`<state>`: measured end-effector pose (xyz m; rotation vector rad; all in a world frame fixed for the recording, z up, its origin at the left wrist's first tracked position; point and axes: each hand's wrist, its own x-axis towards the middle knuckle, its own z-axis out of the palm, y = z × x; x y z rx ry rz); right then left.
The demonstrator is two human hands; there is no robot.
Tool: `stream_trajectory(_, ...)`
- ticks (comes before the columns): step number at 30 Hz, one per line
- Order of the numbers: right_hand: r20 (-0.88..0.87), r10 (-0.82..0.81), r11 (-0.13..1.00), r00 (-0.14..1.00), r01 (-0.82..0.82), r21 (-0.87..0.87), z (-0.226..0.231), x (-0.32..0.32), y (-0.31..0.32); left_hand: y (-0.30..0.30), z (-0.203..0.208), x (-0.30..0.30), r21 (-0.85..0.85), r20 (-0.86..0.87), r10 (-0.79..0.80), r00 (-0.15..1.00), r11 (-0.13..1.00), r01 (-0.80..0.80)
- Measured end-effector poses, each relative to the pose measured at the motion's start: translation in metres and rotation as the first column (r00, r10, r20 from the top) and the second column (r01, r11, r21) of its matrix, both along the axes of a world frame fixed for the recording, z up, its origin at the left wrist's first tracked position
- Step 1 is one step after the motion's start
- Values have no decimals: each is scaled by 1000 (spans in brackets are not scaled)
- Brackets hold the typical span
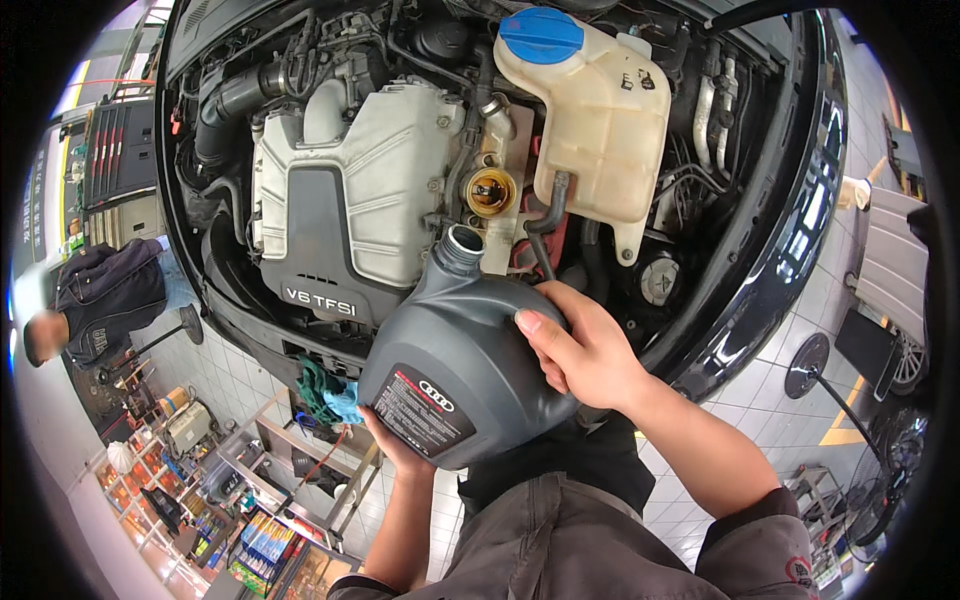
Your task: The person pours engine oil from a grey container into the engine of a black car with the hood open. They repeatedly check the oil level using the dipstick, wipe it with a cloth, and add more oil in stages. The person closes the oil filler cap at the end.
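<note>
A dark grey oil jug [470, 340] is tilted over the front of the engine bay, its uncapped neck [460, 245] pointing away from me. My right hand [580, 345] is wrapped round the jug's handle on the right side. Against its lower left side my left hand [395, 440] presses, supporting it near the label. Just beyond the neck, apart from it, lies the open oil filler hole [490, 191] with a golden-brown inside. Left of it sits the silver engine cover [390, 170]. On the right is a yellowed coolant tank [605, 130] with a blue cap [541, 36].
Black hoses [235, 105] and metal pipes [715, 110] fill the bay's sides. Green and blue cloths [325, 393] lie by the front edge. A person [100, 300] is at the left. Below stand a metal cart [310, 470] and shelves with boxes; a fan [880, 480] is at right.
</note>
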<state>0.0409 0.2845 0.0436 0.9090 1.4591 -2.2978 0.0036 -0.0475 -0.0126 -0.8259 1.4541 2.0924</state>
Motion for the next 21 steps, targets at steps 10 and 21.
stream_trajectory(10, 58, -3, 997, 998, 7, -74, -12, -11, 15, 20, 6, -8, -60, 30, 18, 999, 998, -16)
stream_trajectory(21, 69, -28, 990, 997, 37, -138, -16, -18, 20, 24, 7, -10, -39, 29, 15, 999, 999, -14)
